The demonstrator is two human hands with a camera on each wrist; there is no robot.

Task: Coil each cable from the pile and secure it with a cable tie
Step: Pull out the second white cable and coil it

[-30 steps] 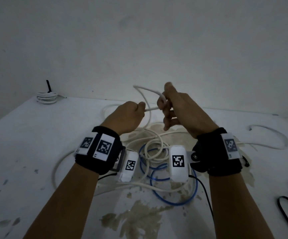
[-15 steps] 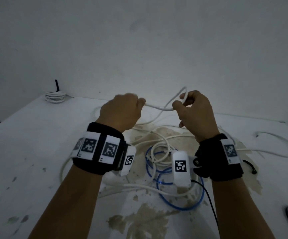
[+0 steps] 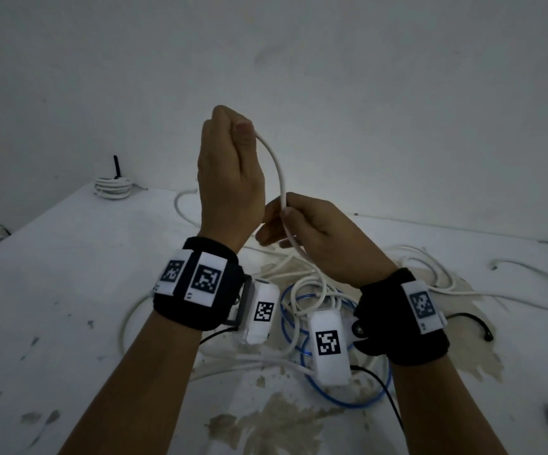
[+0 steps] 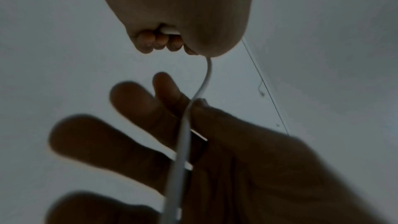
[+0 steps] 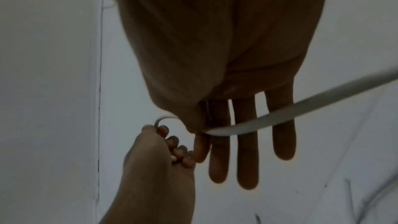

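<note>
Left hand [image 3: 229, 172] is raised, fingers curled round the end of the white cable [image 3: 280, 178]; right hand [image 3: 318, 234] below pinches it between thumb and forefinger, other fingers spread. The rest trails into the pile [image 3: 308, 290] on the tabletop [image 3: 69, 290]. Risk: pulling up snags the tangled blue cable [image 3: 348, 399], or the loose pinch slips and the loop springs open.

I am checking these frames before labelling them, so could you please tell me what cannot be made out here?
- Head view: the white cable end inside the left hand is hidden by curled fingers.
- Head view: the blue cable is partly covered by the wrist cameras.
- Left wrist view: the right hand is blurred and dark.
- Head view: the coiled white cable is too small to show how it is tied.
</note>
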